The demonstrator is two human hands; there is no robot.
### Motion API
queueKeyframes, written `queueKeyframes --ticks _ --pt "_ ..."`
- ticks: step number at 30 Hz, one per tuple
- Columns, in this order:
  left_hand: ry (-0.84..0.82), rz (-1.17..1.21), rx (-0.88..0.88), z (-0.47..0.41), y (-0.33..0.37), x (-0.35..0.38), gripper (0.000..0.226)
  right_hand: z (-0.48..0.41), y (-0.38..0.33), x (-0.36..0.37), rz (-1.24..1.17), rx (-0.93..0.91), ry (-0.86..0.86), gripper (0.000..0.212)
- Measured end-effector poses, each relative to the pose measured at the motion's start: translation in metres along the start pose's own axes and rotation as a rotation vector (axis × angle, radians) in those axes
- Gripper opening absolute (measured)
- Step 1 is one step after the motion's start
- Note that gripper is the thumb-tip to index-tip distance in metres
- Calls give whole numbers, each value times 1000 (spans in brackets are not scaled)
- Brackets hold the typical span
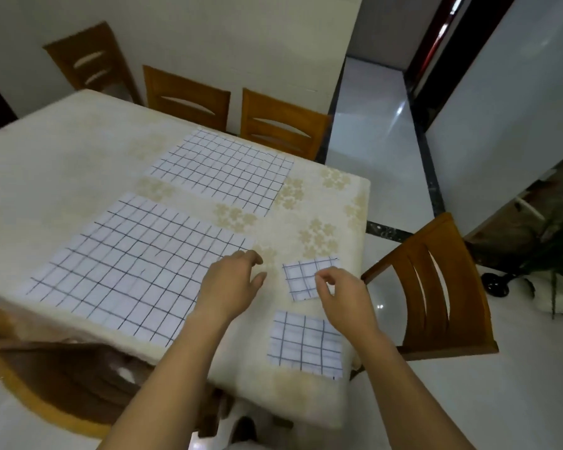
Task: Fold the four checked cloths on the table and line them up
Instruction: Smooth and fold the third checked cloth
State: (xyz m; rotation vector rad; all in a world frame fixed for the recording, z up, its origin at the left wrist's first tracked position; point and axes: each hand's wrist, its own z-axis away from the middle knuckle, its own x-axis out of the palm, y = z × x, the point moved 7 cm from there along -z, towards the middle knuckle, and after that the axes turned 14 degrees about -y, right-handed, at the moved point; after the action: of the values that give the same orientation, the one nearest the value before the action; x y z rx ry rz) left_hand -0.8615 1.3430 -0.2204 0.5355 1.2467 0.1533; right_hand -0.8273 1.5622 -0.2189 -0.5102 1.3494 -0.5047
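Hovering over the table, my left hand has its fingers loosely spread and grips nothing, with the near unfolded cloth lying flat just to its left and partly under it. My right hand has thumb and forefinger pinched together over the near edge of the far folded cloth, though I cannot tell whether fabric is caught. Below that hand lies the near folded cloth; the far unfolded cloth is spread well beyond both hands.
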Motion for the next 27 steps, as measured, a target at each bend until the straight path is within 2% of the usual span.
queueKeyframes --ticks 5,10,13,16,20,27 --pt "61 -13 -72 90 -14 -39 34 48 -49 8 -151 -99 11 14" --pt "124 -20 -187 200 -50 -58 30 91 -95 67 -351 -207 -58 11" --pt "158 -75 -248 264 -77 -67 24 118 -147 109 -455 -249 -122 11" --pt "226 -81 -307 317 -107 -82 14 142 -217 146 -398 -364 -257 10" --pt "327 31 -348 370 -154 -96 8 160 -286 173 -272 -503 -323 12" --pt "437 90 -428 463 -287 -151 10 163 -435 247 -163 -606 -241 15"
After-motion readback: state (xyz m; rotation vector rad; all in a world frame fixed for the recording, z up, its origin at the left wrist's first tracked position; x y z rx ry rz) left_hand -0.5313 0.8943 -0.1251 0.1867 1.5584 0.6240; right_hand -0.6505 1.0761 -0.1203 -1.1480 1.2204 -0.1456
